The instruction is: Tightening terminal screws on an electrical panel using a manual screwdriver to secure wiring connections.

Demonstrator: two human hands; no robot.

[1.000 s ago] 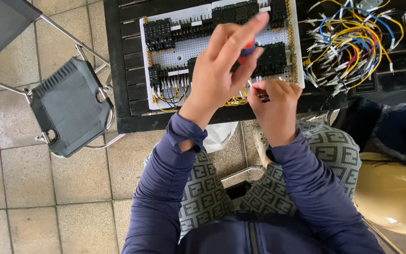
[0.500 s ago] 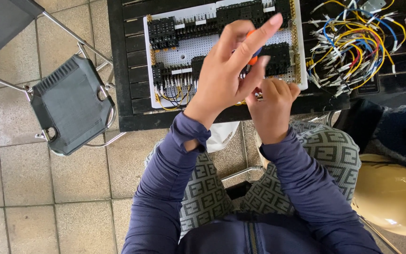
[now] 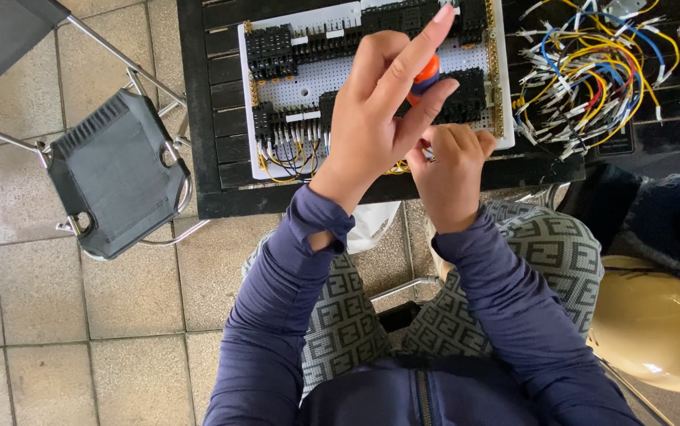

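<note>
Left hand (image 3: 379, 130) pinching an orange-handled screwdriver (image 3: 425, 75) upright over the white wiring board (image 3: 308, 79) — forefinger extended; right hand (image 3: 446, 170) curled shut, steadying something unseen — 2 hands close for control.

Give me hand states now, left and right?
Left hand: closed on an orange-handled screwdriver, index finger stretched out.
Right hand: fingers curled at the wiring board; cannot tell what it holds.
</note>
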